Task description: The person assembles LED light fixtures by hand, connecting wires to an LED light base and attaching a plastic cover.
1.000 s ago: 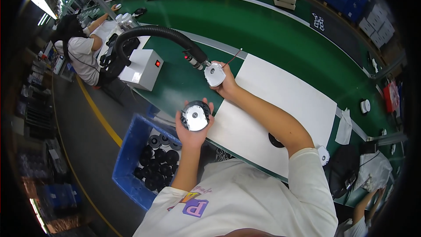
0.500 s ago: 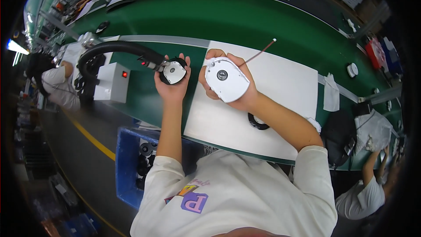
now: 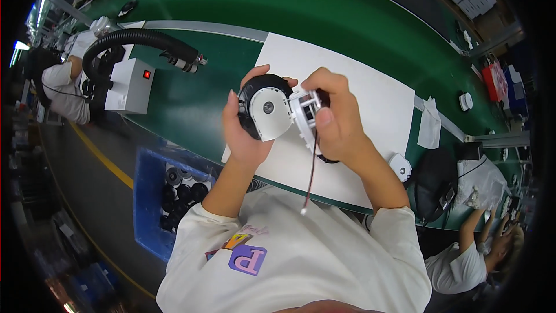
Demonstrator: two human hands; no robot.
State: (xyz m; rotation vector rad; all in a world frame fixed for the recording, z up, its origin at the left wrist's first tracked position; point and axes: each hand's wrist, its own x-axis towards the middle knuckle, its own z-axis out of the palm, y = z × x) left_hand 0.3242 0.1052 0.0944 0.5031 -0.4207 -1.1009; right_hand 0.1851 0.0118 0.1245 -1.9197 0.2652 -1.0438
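My left hand point(image 3: 248, 148) is wrapped round a black round housing point(image 3: 269, 84) with a white rounded plate point(image 3: 269, 117) on its face. In my right hand point(image 3: 341, 119) a white plastic part point(image 3: 303, 119) stands on edge, its open frame side toward my thumb. The two parts meet or nearly meet in front of me; I cannot tell if they touch. A thin dark red wire point(image 3: 313, 177) with a small white connector hangs down near the white part. Mostly hidden below my right hand, a black round piece point(image 3: 330, 160) lies on the white sheet point(image 3: 376, 110).
To the left, a black flexible hose point(image 3: 130, 36) rises from a white box point(image 3: 128, 88) with a lit red switch. A blue bin point(image 3: 140, 200) of black round parts stands below the bench. Past my right elbow are another white part point(image 3: 399, 166) and a black bag point(image 3: 437, 182). People work at both sides.
My left hand has moved right, away from the hose end, with the black housing. My right hand has turned the white part on edge beside it, and the wire now hangs downward.
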